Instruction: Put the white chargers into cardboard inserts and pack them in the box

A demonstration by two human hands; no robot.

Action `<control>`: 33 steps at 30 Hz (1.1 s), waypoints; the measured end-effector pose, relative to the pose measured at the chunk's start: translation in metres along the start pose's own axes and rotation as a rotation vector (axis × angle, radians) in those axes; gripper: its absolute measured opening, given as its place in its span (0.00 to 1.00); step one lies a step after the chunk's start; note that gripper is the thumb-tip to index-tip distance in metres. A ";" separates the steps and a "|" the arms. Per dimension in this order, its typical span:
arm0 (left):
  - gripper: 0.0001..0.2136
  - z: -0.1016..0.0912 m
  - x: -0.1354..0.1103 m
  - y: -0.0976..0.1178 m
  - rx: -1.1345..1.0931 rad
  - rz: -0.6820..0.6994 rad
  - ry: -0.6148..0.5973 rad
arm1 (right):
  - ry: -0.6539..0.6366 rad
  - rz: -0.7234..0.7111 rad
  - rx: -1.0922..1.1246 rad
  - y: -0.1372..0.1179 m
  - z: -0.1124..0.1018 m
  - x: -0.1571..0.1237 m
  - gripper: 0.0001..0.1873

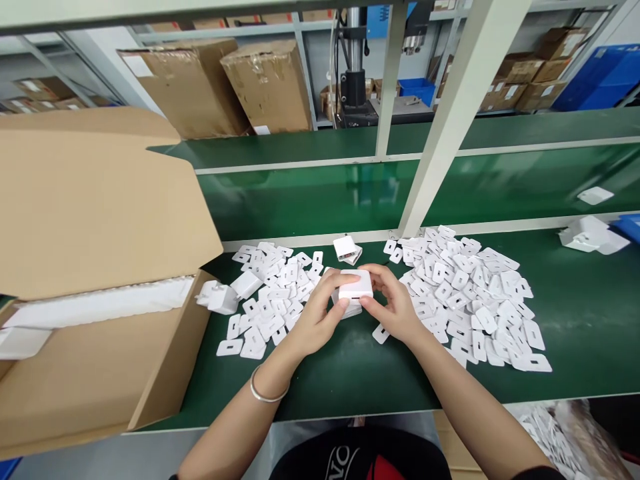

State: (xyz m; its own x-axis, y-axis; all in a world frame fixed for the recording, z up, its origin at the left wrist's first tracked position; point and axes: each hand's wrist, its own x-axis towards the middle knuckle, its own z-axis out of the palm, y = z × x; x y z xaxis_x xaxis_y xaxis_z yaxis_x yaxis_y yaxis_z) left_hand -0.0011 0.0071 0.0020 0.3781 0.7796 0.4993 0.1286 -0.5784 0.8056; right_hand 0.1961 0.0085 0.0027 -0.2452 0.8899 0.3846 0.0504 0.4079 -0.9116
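Both forearms reach in from the lower corners of the frame and angle toward the centre, wrists apart and hands close together. The left hand [316, 321], below a silvery bangle [270, 399] on that wrist, pinches the left side of a white block [357, 285] between thumb and fingers, one finger lying across its top. The right hand [395, 305] grips the right side, thumb at the near edge and fingers curled at the far one.

The block sits at the centre of the frame, small, glossy and round-cornered, with a thin dark slot on its near face. White pieces [354, 311] show just beneath it.

A heap of white plates [470, 307] spreads to the right of centre, a smaller heap [280, 283] to the left. Green bench surface [360, 380] shows between the forearms, down to the bench's near edge. An open carton [170, 353] bounds the left; a pale post [445, 127] slants down behind the right heap.
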 end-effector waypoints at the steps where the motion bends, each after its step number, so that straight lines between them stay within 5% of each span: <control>1: 0.16 -0.001 0.000 0.000 0.016 0.007 -0.001 | -0.005 -0.004 -0.003 0.000 0.000 0.000 0.25; 13: 0.12 0.010 -0.004 -0.011 0.141 0.150 0.207 | 0.003 0.057 0.038 0.001 0.016 -0.004 0.22; 20: 0.21 0.006 -0.003 -0.009 0.087 0.043 0.129 | 0.032 0.123 0.072 0.002 0.016 -0.005 0.25; 28: 0.13 -0.005 0.002 -0.010 -0.011 0.032 0.037 | -0.002 0.102 0.002 0.001 0.008 -0.001 0.23; 33: 0.15 -0.010 0.004 -0.010 0.152 0.007 0.023 | -0.040 0.036 -0.220 0.001 0.001 0.002 0.23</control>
State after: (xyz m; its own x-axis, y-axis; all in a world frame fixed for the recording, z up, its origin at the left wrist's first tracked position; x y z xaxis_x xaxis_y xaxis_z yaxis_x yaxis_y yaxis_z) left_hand -0.0098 0.0183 -0.0015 0.3590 0.7796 0.5132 0.2644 -0.6122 0.7451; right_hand 0.1946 0.0104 0.0023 -0.2779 0.8975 0.3425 0.2686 0.4149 -0.8693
